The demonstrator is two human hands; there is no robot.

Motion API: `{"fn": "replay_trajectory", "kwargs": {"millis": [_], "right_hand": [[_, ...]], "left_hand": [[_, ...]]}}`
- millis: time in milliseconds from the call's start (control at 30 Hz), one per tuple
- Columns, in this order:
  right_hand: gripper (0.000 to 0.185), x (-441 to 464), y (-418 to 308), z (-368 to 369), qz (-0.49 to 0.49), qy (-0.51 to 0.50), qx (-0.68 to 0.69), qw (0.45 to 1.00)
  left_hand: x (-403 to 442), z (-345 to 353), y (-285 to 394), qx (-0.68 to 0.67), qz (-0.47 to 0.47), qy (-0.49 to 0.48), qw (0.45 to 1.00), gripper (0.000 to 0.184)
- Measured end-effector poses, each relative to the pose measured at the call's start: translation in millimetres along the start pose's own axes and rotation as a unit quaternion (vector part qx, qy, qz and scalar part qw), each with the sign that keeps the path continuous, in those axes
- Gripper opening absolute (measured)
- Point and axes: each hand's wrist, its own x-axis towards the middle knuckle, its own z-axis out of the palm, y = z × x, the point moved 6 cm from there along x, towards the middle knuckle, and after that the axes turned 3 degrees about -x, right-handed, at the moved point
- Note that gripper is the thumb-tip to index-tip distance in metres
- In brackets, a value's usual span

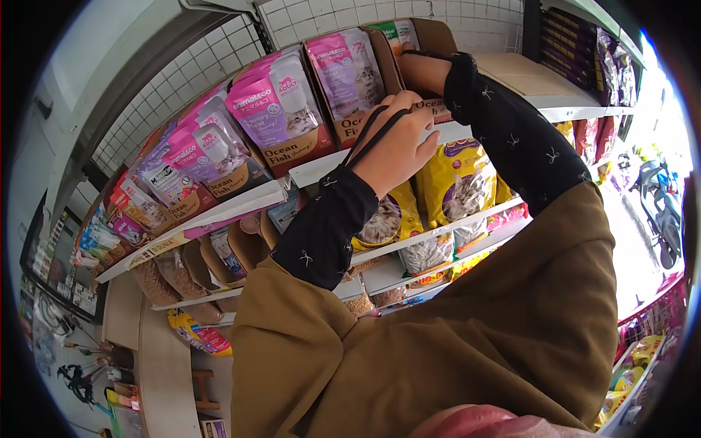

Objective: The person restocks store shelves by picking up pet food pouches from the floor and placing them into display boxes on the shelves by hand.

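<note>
Upright cardboard boxes of pink and purple cat food pouches line the upper shelf. My left hand is at the front of the boxes, back of the hand up, with a dark strap across it. Its bent fingers rest on the edge of a cardboard box, and its thumb stands apart. Farther right, my right hand reaches into that box beside a green and white pouch. The box wall and dark sleeve cuff hide most of its fingers.
Large yellow cat food bags stand on the shelf below, under my forearms. The shelf's white front rail runs beneath the boxes. A flat cardboard piece lies at right, near dark stacked packs. Wire mesh backs the shelf.
</note>
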Motion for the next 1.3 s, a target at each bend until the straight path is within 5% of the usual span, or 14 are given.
{"fn": "replay_trajectory", "kwargs": {"millis": [100, 200, 333, 500, 567, 633, 733, 800, 867, 1033, 1100, 1300], "right_hand": [[0.021, 0.6, -0.7, -0.6, -0.021, -0.108, -0.141, 0.984], [0.021, -8.7, 9.5, -19.4, 0.007, 0.019, 0.204, 0.979], [0.030, -9.2, 23.1, -7.4, 0.009, 0.136, 0.347, 0.928], [0.037, -43.0, 39.2, -35.6, 0.089, 0.180, 0.295, 0.934], [0.018, -84.8, 27.8, -112.8, 0.184, 0.290, 0.313, 0.886], [0.016, -110.3, 11.0, -138.0, 0.238, 0.314, 0.488, 0.779], [0.027, -138.7, -23.9, -134.1, 0.247, 0.379, 0.463, 0.762], [0.012, -152.5, -65.9, -125.6, 0.227, 0.452, 0.579, 0.639], [0.015, -150.1, -118.9, -114.2, 0.169, 0.420, 0.718, 0.529], [0.015, -120.0, -267.7, -97.3, 0.208, 0.180, 0.861, 0.428], [0.016, -116.1, -338.6, -104.7, 0.148, 0.064, 0.924, 0.346], [0.018, -114.1, -472.3, -191.0, 0.016, -0.075, 0.950, 0.304]], "left_hand": [[-3.5, 1.1, -2.1, -0.011, -0.011, 0.005, 1.000, 0.016], [-6.4, -1.3, -0.8, -0.010, 0.020, 0.037, 0.999, 0.017], [-13.4, -5.9, -1.0, -0.032, 0.038, 0.072, 0.996, 0.018], [-32.9, -27.2, 0.1, -0.102, 0.002, 0.078, 0.992, 0.019], [-51.1, -39.6, -1.9, -0.116, -0.022, 0.104, 0.987, 0.019], [-73.3, -49.3, -3.6, -0.120, -0.045, 0.117, 0.985, 0.019], [-116.7, -55.5, -9.4, -0.179, -0.120, 0.127, 0.968, 0.017], [-148.5, -57.0, -6.5, -0.194, -0.163, 0.128, 0.959, 0.016], [-183.5, -59.0, -8.2, -0.220, -0.228, 0.137, 0.938, 0.015], [-298.3, -80.6, -1.8, -0.183, -0.350, 0.160, 0.905, 0.013], [-357.8, -98.2, 3.9, -0.205, -0.432, 0.179, 0.860, 0.012], [-524.2, -183.8, 72.2, -0.174, -0.598, 0.257, 0.739, 0.014]]}}
